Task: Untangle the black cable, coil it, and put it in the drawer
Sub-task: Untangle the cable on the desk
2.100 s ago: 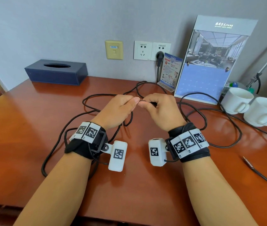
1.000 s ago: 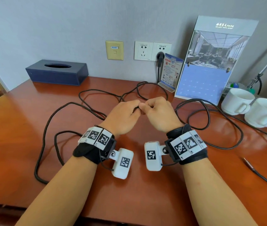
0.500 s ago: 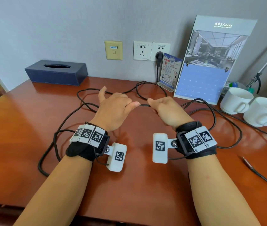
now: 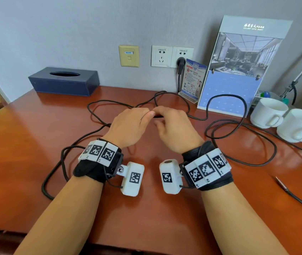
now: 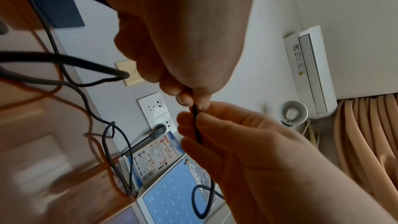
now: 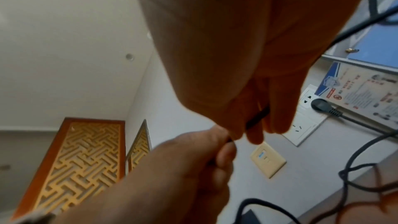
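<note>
A long black cable [image 4: 158, 116] sprawls in loose loops over the brown desk [image 4: 26, 144], left and right of my hands. Both hands hover close together above the desk's middle. My left hand [image 4: 146, 115] pinches the cable between thumb and fingertips [image 5: 189, 99]. Beside it, my right hand [image 4: 165, 115] has its fingers [image 5: 193, 140] curled round the same strand [image 5: 197, 125], which runs on through the palm. In the right wrist view the cable [image 6: 258, 117] lies between the right fingers, with the left hand [image 6: 221, 144] gripping it just below. No drawer is in view.
A dark blue tissue box [image 4: 63, 80] sits at the back left. A calendar stand [image 4: 238, 70], a leaflet holder [image 4: 192, 80] and two white cups [image 4: 268, 112] stand at the back right. A black plug [image 4: 180, 63] sits in the wall socket. A thin metal-tipped lead [image 4: 282, 184] lies front right.
Half a second ago my hands were apart with cable stretched between them; now they have come together. The right loop has risen in front of the calendar.
</note>
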Tool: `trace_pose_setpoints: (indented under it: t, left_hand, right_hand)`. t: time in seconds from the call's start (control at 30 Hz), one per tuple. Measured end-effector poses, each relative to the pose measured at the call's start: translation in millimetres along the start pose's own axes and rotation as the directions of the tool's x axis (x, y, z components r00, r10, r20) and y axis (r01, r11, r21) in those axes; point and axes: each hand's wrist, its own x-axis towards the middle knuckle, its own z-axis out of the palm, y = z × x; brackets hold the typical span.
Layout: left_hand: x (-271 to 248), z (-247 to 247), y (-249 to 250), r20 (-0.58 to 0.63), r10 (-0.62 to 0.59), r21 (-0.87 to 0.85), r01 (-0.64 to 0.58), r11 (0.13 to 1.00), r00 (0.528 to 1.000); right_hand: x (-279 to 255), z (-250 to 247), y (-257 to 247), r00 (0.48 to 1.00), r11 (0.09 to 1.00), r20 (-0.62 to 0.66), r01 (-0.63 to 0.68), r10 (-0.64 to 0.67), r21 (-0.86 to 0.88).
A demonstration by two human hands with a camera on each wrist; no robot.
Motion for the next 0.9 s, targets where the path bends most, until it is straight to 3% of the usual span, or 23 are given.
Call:
trace_pose_setpoints:
  t: [0.13, 0.37, 0.6, 0.67, 0.7, 0.8, 0.87, 0.9]
  left_hand:
    - [-0.3, -1.1, 5.1, 0.033, -0.011, 0.003, 0.01, 1.0, 0.999]
    - [-0.4, -20.1, -3.4, -0.05, -0.047, -0.03, 0.046, 0.999, 0.998]
    - [-1.3, -16.9, -7.6, -0.058, -0.088, 0.017, 0.089, 0.996, 0.994]
    - [-0.6, -12.0, -1.9, -0.044, -0.098, 0.025, 0.1, 0.995, 0.994]
    - [0.1, -9.6, 1.4, -0.033, -0.097, 0.026, 0.098, 0.995, 0.995]
    - [0.1, -4.5, 7.3, -0.02, -0.086, 0.002, 0.086, 0.996, 0.996]
    - [-1.2, -3.1, 9.0, -0.013, -0.068, -0.038, 0.067, 0.997, 0.998]
    - [-1.9, -3.0, 9.6, -0.01, -0.057, -0.051, 0.057, 0.997, 0.998]
  right_hand:
    - [0.8, -6.5, 10.7, 1.0, 0.996, -0.011, -0.022, 0.023, 0.084]
    - [3.1, -33.4, 42.9, 0.968, 0.955, -0.147, -0.163, 0.204, 0.249]
    - [1.8, -37.4, 62.6, 0.868, 0.933, -0.352, -0.291, 0.351, 0.212]
    - [0.4, -29.2, 48.1, 0.85, 0.954, -0.433, -0.277, 0.3, 0.117]
    - [0.3, -24.1, 39.4, 0.871, 0.973, -0.438, -0.224, 0.222, 0.048]
    - [0.8, -5.7, 17.0, 0.978, 0.999, -0.205, -0.032, 0.029, -0.013]
    - [0.3, 4.8, 13.3, 1.0, 1.0, -0.027, 0.01, -0.01, -0.006]
    - [-0.4, 7.4, 13.5, 1.0, 1.0, 0.0, 0.018, -0.018, 0.004]
